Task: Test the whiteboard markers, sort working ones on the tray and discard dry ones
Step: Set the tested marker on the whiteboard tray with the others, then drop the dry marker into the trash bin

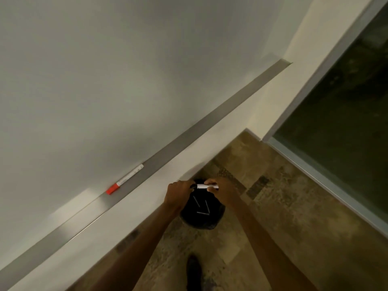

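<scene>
**A:** Head view, big to small: the pale grey whiteboard, its long grey metal tray carrying one red-capped white marker, and the round black bin on the floor below.

**B:** And my grip?

**A:** Your left hand clasps the dark cap end and your right hand pinches the barrel of a white black-capped marker, directly over the bin. Capping or uncapping, I can't tell. If it's dry, drop it there; if not, lift it to the tray.

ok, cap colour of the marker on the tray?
Red cap, clearest in the head view.
</scene>
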